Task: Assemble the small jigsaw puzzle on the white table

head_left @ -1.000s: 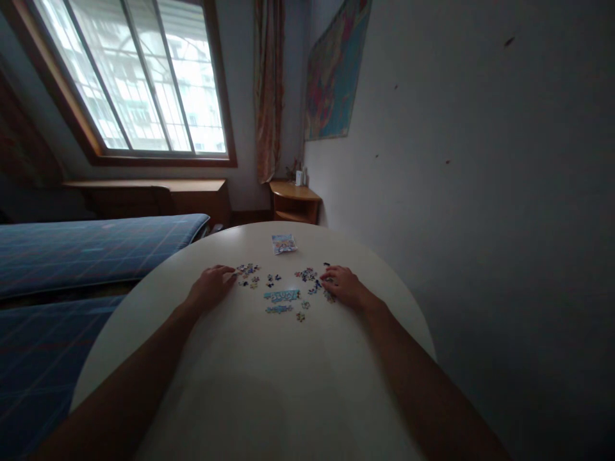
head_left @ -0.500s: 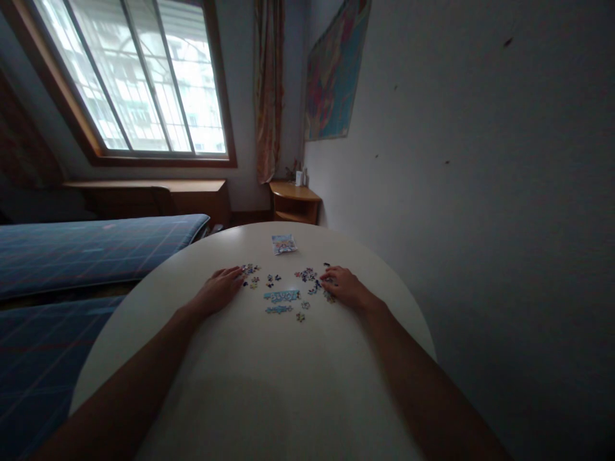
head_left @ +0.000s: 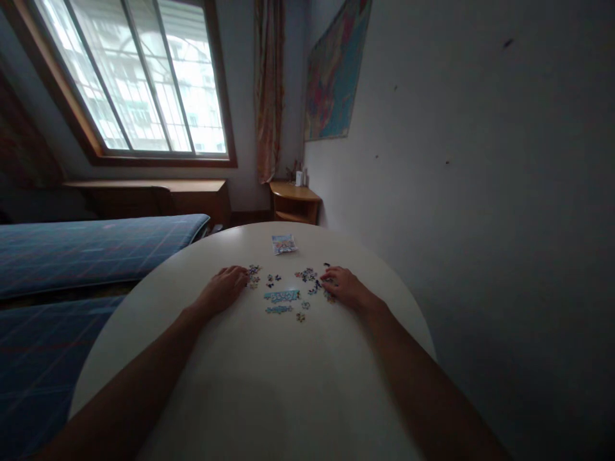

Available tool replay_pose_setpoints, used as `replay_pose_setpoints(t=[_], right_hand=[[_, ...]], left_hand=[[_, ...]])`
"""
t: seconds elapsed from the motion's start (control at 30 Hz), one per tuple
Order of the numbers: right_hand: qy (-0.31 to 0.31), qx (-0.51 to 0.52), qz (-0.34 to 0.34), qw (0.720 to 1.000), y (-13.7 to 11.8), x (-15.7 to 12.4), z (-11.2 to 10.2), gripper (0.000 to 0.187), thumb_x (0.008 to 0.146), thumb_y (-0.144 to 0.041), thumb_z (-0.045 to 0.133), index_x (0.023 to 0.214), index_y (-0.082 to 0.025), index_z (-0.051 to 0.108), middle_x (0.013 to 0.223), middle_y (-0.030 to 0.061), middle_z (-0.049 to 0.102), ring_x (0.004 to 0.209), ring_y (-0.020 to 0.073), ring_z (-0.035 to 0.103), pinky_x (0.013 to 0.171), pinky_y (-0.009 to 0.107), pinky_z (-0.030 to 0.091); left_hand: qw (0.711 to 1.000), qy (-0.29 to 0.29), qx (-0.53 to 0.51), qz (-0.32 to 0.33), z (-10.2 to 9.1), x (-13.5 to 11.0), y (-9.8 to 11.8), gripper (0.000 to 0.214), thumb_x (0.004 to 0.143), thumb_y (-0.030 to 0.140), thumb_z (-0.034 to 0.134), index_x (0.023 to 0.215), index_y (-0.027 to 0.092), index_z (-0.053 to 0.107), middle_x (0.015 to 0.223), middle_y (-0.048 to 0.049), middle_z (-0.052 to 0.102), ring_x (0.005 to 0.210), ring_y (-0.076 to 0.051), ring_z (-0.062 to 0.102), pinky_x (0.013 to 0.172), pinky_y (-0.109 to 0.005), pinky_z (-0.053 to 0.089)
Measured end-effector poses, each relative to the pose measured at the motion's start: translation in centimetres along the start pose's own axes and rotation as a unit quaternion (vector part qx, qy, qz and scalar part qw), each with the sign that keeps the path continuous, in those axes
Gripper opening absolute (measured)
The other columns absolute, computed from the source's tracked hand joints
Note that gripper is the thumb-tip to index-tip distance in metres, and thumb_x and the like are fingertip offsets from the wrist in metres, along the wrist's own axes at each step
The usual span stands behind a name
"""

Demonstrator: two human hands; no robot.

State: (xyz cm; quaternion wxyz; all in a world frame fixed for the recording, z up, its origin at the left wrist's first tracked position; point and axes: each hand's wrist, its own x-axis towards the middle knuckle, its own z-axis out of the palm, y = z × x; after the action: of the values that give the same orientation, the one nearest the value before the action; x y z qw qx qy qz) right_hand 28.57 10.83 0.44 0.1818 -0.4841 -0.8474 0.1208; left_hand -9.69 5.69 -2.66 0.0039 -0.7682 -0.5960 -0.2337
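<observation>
On the white round table (head_left: 250, 397) lie loose jigsaw puzzle pieces in small groups. My left hand (head_left: 225, 286) rests palm down with its fingers stretched out, their tips beside the left group of puzzle pieces (head_left: 254, 274). Over on the other side, my right hand (head_left: 344, 285) lies with spread fingers at the edge of the right pile of pieces (head_left: 307, 275), partly covering a few. Between the hands are a joined light-blue puzzle strip (head_left: 282, 296) with lettering and a shorter joined strip (head_left: 279, 310) just below it. Two loose pieces (head_left: 300, 317) sit to their right.
A small printed packet (head_left: 284, 244) lies farther back on the table. Beds with blue plaid mattresses (head_left: 96, 250) stand at the left, and a white wall (head_left: 480, 224) runs along the right. A wooden corner shelf (head_left: 295, 192) is behind the table.
My left hand has shifted slightly right, its fingertips now covering part of the left group's edge. The right hand stays almost still, and the joined strips have not moved.
</observation>
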Motion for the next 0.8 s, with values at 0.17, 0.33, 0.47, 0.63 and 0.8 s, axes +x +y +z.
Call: replay_pose_setpoints(t=[0.17, 0.33, 0.47, 0.63, 0.8], right_hand=[[0.006, 0.004, -0.008, 1.0, 0.0, 0.0, 0.1, 0.027, 0.087, -0.033, 0.062, 0.108, -0.021, 0.074, 0.131, 0.0133, 0.061, 0.124, 0.0266, 0.054, 0.107, 0.042, 0.039], [0.005, 0.005, -0.01, 1.0, 0.3, 0.0, 0.1, 0.028, 0.087, -0.035, 0.062, 0.108, -0.021, 0.073, 0.132, 0.0135, 0.061, 0.123, 0.027, 0.055, 0.107, 0.042, 0.039], [0.006, 0.005, -0.014, 1.0, 0.4, 0.0, 0.2, 0.028, 0.087, -0.035, 0.062, 0.109, -0.021, 0.073, 0.133, 0.0142, 0.06, 0.124, 0.0277, 0.055, 0.107, 0.043, 0.039], [0.006, 0.002, -0.01, 1.0, 0.3, 0.0, 0.2, 0.028, 0.087, -0.034, 0.062, 0.109, -0.02, 0.073, 0.132, 0.0147, 0.06, 0.122, 0.0278, 0.055, 0.107, 0.044, 0.039], [0.003, 0.009, -0.011, 1.0, 0.3, 0.0, 0.1, 0.029, 0.087, -0.035, 0.062, 0.109, -0.021, 0.073, 0.132, 0.0145, 0.061, 0.123, 0.0275, 0.055, 0.106, 0.044, 0.04]], left_hand=[[1.0, -0.022, 0.02, -0.009, 1.1, 0.9, 1.0, 0.056, 0.099, 0.04, 0.031, 0.149, 0.016, 0.037, 0.15, -0.0111, 0.046, 0.14, -0.026, 0.039, 0.116, -0.044, 0.031], [0.997, -0.029, 0.053, -0.053, 1.0, 0.7, 0.5, 0.053, 0.098, 0.033, 0.033, 0.148, 0.016, 0.037, 0.149, -0.0121, 0.049, 0.138, -0.025, 0.042, 0.116, -0.043, 0.03], [0.992, 0.007, 0.055, -0.116, -0.2, 0.1, -1.1, 0.049, 0.092, 0.023, 0.041, 0.139, 0.016, 0.047, 0.137, -0.012, 0.06, 0.127, -0.026, 0.054, 0.11, -0.041, 0.038], [0.983, 0.039, 0.029, -0.179, -1.3, -0.1, -3.0, 0.046, 0.09, 0.018, 0.039, 0.133, 0.019, 0.053, 0.119, -0.0055, 0.07, 0.11, -0.021, 0.064, 0.1, -0.033, 0.046], [0.982, 0.012, 0.056, -0.18, -2.0, 0.0, -3.1, 0.041, 0.089, 0.022, 0.041, 0.122, 0.02, 0.066, 0.121, -0.0079, 0.07, 0.112, -0.025, 0.063, 0.1, -0.035, 0.046]])
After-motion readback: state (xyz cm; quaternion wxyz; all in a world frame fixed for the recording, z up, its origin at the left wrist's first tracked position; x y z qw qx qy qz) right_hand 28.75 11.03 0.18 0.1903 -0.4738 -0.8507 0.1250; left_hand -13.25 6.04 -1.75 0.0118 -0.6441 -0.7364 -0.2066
